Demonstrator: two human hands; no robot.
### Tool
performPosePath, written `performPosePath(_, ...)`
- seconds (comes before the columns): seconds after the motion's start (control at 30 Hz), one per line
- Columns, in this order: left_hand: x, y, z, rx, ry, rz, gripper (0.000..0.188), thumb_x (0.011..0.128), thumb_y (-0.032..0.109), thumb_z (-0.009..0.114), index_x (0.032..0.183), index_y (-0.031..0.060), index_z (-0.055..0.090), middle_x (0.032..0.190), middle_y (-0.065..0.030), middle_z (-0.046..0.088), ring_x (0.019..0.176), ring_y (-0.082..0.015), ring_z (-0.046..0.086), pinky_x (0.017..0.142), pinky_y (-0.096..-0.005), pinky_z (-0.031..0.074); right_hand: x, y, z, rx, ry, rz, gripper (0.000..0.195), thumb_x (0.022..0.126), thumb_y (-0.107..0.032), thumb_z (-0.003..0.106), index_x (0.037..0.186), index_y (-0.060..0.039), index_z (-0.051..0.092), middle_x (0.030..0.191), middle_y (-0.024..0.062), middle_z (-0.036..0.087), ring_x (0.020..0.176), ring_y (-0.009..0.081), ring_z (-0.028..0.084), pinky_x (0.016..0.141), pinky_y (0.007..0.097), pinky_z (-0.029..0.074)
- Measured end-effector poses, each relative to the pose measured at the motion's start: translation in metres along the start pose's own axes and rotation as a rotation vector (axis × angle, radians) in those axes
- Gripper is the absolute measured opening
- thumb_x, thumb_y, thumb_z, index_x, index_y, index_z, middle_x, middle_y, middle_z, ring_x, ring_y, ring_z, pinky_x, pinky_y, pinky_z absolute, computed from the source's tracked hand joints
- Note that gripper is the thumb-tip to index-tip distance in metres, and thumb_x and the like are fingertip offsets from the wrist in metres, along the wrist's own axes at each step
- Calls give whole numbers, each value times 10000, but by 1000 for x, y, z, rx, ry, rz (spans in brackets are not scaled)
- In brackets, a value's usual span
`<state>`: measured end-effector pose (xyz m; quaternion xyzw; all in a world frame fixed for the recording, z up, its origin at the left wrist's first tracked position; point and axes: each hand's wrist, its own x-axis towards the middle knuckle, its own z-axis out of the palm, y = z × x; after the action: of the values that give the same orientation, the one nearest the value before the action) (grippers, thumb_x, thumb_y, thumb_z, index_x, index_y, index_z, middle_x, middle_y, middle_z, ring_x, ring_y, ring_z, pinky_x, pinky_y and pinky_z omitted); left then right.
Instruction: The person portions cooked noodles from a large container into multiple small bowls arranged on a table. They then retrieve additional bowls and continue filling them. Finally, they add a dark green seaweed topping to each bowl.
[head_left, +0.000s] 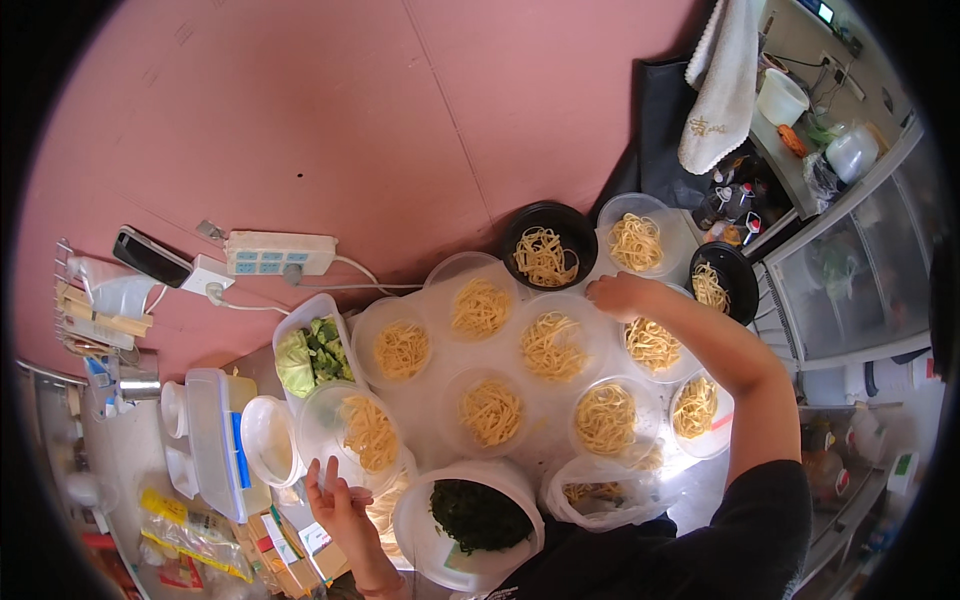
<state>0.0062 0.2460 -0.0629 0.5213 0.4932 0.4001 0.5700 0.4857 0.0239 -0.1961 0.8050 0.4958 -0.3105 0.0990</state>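
My left hand (341, 499) is at the lower left with its fingers spread, beside the near rim of a clear plastic bowl (319, 420) of noodles (369, 435). Whether it touches that rim is hard to tell. My right hand (619, 296) reaches across the table with bent fingers, between a clear bowl (592, 326) of noodles (553, 346) and another bowl holding noodles (652, 345). Its fingertips are partly hidden, so any grip is unclear. Several more clear bowls with noodle portions (491, 412) stand around. Two black bowls (581, 232) (742, 281) also contain noodles.
Close to my body stand a white bucket (409, 517) of dark green shredded food (480, 514) and a plastic bag (555, 491). A tub of cut greens (315, 352) and a lidded box (214, 442) are at left. A power strip (281, 251) hangs on the pink wall (300, 112).
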Motion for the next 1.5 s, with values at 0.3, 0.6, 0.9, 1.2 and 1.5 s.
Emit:
performPosePath(0.3,-4,10,1,6,25,11,451,955,89,553,1388,79,425,1320,-213,564,511,-80,527,500,-201,442,-68,-4,-81,113,117,-247,380,892,-105,589,1244,29,533,1334,174,485,1194,348,514,987,402,438)
performPosePath(0.6,2,3,-21,-98,-14,18,483,933,-1,522,1397,72,408,1376,-251,493,578,-128,608,521,-236,505,-86,-42,-172,88,523,-424,245,848,-33,634,1085,25,612,1382,234,456,1172,393,526,959,416,452)
performPosePath(0.9,-5,-1,-35,-123,114,-15,448,942,-1,511,1377,56,420,1339,-219,541,559,-113,594,505,-217,486,118,-269,-90,-30,494,-844,399,781,-117,671,1177,-119,629,1267,118,583,1148,306,568,909,432,496)
performPosePath(1.2,-23,-3,-76,-143,194,-8,473,929,-30,490,1387,61,411,1369,-226,514,580,-120,615,529,-230,509,139,-311,-99,-257,478,-731,180,840,-139,570,1001,-109,643,1001,103,669,894,298,675,726,446,541)
performPosePath(1.5,-21,2,-65,-216,150,1,464,938,-36,487,1385,67,416,1374,-244,501,595,-134,637,522,-244,515,62,-309,-196,-167,688,-876,126,877,-168,583,931,-84,660,895,102,675,901,288,664,757,419,530)
